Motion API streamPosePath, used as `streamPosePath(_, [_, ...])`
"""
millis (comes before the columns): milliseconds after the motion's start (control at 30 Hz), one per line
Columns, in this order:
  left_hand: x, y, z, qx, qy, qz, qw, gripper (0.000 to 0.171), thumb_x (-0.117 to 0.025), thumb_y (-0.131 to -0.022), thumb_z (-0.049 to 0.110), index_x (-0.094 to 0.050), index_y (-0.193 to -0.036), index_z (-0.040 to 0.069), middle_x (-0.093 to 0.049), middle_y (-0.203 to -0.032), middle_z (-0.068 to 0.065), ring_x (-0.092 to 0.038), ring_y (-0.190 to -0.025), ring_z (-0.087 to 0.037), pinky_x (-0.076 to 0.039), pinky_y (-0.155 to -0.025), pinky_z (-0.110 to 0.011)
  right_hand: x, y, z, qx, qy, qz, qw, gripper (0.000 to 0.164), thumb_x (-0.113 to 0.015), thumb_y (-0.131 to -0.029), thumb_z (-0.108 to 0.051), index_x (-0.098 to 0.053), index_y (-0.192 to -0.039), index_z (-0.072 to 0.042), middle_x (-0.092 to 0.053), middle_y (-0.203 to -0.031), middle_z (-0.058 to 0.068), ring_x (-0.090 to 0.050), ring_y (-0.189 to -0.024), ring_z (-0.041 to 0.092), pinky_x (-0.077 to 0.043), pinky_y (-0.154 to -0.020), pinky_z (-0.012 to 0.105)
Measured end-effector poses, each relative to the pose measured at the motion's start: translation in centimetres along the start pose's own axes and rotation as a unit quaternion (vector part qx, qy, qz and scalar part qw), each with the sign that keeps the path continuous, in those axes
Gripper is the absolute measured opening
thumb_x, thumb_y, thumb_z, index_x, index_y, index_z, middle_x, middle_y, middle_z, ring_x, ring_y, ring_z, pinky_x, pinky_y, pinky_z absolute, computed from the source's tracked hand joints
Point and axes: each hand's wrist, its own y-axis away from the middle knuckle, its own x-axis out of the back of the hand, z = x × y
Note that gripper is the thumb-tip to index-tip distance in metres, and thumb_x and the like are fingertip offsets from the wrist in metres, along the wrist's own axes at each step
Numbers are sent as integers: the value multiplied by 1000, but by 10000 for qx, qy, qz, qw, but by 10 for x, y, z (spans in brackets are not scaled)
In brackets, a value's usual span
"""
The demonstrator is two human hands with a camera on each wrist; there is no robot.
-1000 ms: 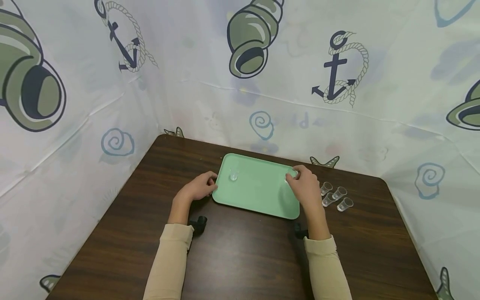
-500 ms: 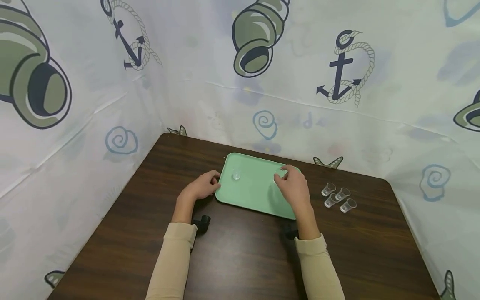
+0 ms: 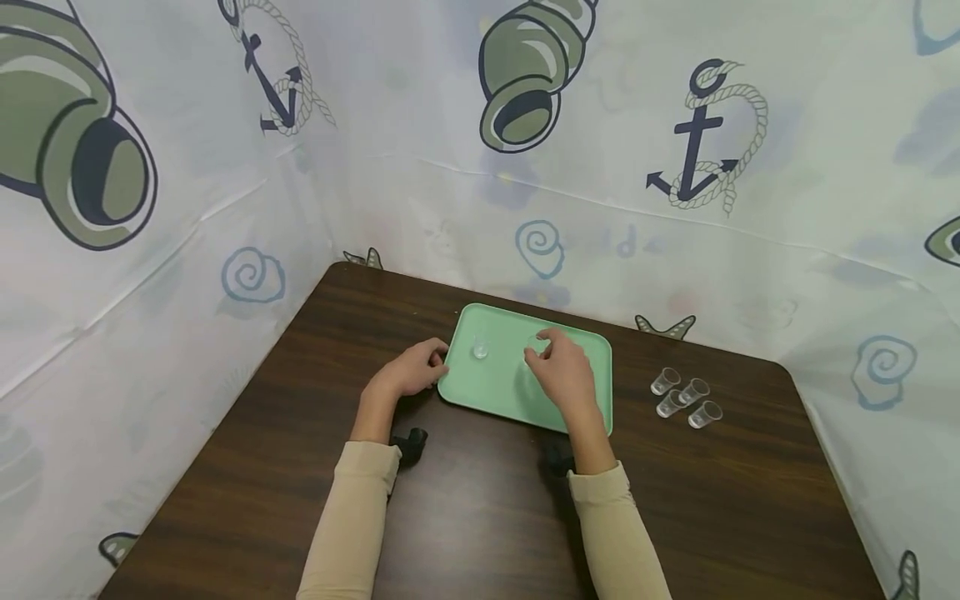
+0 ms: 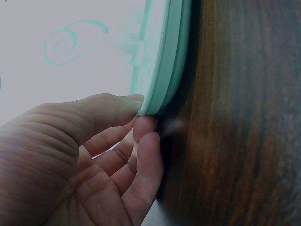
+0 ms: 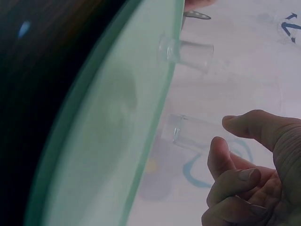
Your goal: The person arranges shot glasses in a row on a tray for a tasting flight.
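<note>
A pale green rectangular tray (image 3: pixel 487 397) lies on the brown table. At its left edge my left hand (image 3: pixel 410 370) pinches the rim, thumb on top and fingertips against the side, as the left wrist view shows. My right hand (image 3: pixel 566 375) is over the tray's middle. Between its thumb and index finger it pinches a small clear plastic cup (image 5: pixel 195 132) near the mouth, the cup upright. Whether the cup's base touches the tray I cannot tell. Another clear cup (image 3: pixel 480 348) stands upright on the tray's left part.
Several more clear cups (image 3: pixel 705 415) stand grouped on the table (image 3: pixel 750 500) to the right of the tray. A white patterned cloth (image 3: pixel 450 200) hangs behind and at the left of the table.
My right hand has moved left from the tray's right end to its middle, carrying the cup. My left hand stays at the tray's left rim. The head view has shifted slightly.
</note>
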Motion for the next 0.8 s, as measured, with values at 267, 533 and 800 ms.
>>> streamPosePath(267, [-1, -2, -2, 61, -28, -7, 10000, 46, -58, -110, 17, -50, -153, 2, -64, -110, -13, -62, -85, -22, -49, -73, -33, -9, -7, -11, 158, 237, -70, 9996, 44, -69, -103, -40, -69, -140, -15, -77, -95, 2, -64, -65, 18, -47, -52, 34])
streamPosePath(533, [-1, -1, -2, 74, 13, -14, 10000, 46, -58, -110, 17, -51, -153, 2, -64, -110, -13, -62, -85, -22, -50, -73, -33, -19, -15, -15, 205, 569, -176, 9980, 41, -69, -103, -41, -69, -139, -21, -80, -100, 0, -64, -64, 15, -47, -54, 35])
streamPosePath(800, [-1, -4, -5, 29, 66, -31, 10000, 47, -58, -111, 17, -50, -154, 2, -64, -110, -13, -62, -85, -22, -50, -72, -33, -27, -20, -17, 238, 660, -305, 9971, 40, -69, -102, -39, -70, -138, -22, -80, -98, -2, -64, -65, 14, -47, -56, 37])
